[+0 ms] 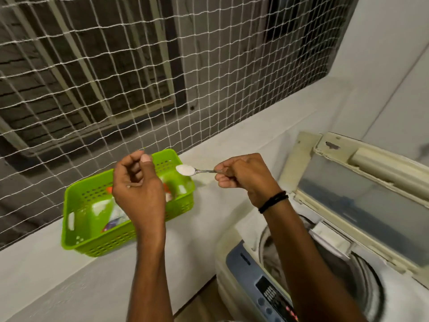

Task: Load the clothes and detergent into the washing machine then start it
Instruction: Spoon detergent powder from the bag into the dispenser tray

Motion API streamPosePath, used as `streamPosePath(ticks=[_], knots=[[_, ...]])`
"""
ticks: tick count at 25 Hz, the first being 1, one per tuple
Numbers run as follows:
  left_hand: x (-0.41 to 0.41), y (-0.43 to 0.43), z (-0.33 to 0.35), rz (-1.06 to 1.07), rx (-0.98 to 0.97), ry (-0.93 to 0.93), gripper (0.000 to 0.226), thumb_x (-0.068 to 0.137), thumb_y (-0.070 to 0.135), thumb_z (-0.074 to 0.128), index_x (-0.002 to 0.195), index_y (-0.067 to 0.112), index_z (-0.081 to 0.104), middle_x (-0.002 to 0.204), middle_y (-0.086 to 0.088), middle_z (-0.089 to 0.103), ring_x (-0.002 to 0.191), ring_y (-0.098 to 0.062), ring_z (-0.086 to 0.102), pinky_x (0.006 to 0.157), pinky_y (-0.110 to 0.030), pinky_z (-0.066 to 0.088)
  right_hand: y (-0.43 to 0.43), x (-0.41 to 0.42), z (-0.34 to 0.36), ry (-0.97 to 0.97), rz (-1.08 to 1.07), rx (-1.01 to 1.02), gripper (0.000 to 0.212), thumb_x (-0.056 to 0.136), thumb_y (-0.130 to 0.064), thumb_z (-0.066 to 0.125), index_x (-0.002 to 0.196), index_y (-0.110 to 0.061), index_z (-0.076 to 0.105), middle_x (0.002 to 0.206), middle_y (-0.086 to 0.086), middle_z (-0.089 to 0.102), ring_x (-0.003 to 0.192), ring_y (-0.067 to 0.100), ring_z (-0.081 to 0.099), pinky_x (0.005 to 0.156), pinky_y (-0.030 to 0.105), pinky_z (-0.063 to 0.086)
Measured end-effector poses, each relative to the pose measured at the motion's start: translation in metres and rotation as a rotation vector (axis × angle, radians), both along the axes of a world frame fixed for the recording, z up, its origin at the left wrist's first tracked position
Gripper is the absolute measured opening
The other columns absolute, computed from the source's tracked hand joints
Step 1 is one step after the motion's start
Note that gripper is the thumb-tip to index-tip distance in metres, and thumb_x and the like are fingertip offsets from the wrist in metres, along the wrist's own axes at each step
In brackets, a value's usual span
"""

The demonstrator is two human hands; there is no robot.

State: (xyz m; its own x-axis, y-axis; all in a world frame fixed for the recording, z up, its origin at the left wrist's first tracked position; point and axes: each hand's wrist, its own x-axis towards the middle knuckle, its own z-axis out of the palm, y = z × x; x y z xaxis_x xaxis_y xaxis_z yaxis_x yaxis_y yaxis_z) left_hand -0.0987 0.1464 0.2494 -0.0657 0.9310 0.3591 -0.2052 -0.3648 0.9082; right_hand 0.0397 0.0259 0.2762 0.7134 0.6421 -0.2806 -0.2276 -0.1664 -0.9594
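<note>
The washing machine [243, 268] stands at the right, lid raised. A green basket [76, 205] sits on the ledge beside it. Above the basket the left hand [137, 182] is curled, visibly holding nothing; the right hand [243, 175] pinches a spoon [204, 171] heaped with white detergent [185, 169]

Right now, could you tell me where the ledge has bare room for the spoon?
The ledge is bare between the basket and the washing machine, and again left of the basket. Inside the basket it is crowded with packets.
</note>
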Motion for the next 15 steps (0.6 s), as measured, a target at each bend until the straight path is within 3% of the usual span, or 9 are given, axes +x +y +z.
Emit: streamPosePath(ticks=[5,8,10,13,15], knots=[[0.061,-0.041,-0.016,-0.258,-0.058,-0.024,0.002,0.094,0.021,0.062,0.092,0.02,0.062,0.084,-0.004,0.07,0.074,-0.011,0.065,0.074,-0.031,0.052,-0.06,0.034,-0.011,0.042,-0.191,-0.016,0.018,0.085,0.01,0.055,0.08,0.005,0.071,0.072,0.02,0.068,0.06,0.024,0.065,0.061,0.027,0.061],[0.1,-0.072,-0.038,-0.447,-0.147,0.01,0.006,0.095,0.024,0.062,0.095,0.019,0.064,0.09,-0.01,0.072,0.076,-0.018,0.068,0.076,-0.035,0.056,-0.101,0.061,-0.033,0.101,-0.281,-0.059,0.02,0.089,0.009,0.05,0.1,0.021,0.063,0.064,0.014,0.063,0.053,0.016,0.061,0.054,0.021,0.057],[0.124,-0.092,-0.059,-0.573,-0.236,0.075,0.01,0.095,0.021,0.06,0.1,0.014,0.066,0.093,-0.012,0.073,0.078,-0.019,0.068,0.073,-0.031,0.057,-0.127,0.074,-0.05,0.158,-0.306,-0.061,0.022,0.091,0.013,0.043,0.098,0.031,0.053,0.056,0.011,0.054,0.049,0.013,0.053,0.05,0.017,0.051],[0.163,-0.122,-0.095,-0.721,-0.436,0.187,0.016,0.095,0.018,0.059,0.104,0.009,0.069,0.096,-0.015,0.074,0.076,-0.018,0.068,0.07,-0.031,0.056,-0.171,0.091,-0.083,0.185,-0.47,-0.048,0.023,0.088,0.012,0.047,0.071,0.001,0.059,0.066,0.016,0.053,0.061,0.023,0.052,0.055,0.023,0.049],[0.187,-0.14,-0.122,-0.803,-0.61,0.273,0.018,0.095,0.017,0.058,0.108,0.009,0.069,0.098,-0.014,0.074,0.076,-0.019,0.069,0.071,-0.03,0.057,-0.201,0.105,-0.111,0.201,-0.604,-0.118,0.012,0.085,0.006,0.057,0.079,-0.003,0.062,0.076,0.013,0.065,0.071,0.024,0.065,0.067,0.029,0.059]])
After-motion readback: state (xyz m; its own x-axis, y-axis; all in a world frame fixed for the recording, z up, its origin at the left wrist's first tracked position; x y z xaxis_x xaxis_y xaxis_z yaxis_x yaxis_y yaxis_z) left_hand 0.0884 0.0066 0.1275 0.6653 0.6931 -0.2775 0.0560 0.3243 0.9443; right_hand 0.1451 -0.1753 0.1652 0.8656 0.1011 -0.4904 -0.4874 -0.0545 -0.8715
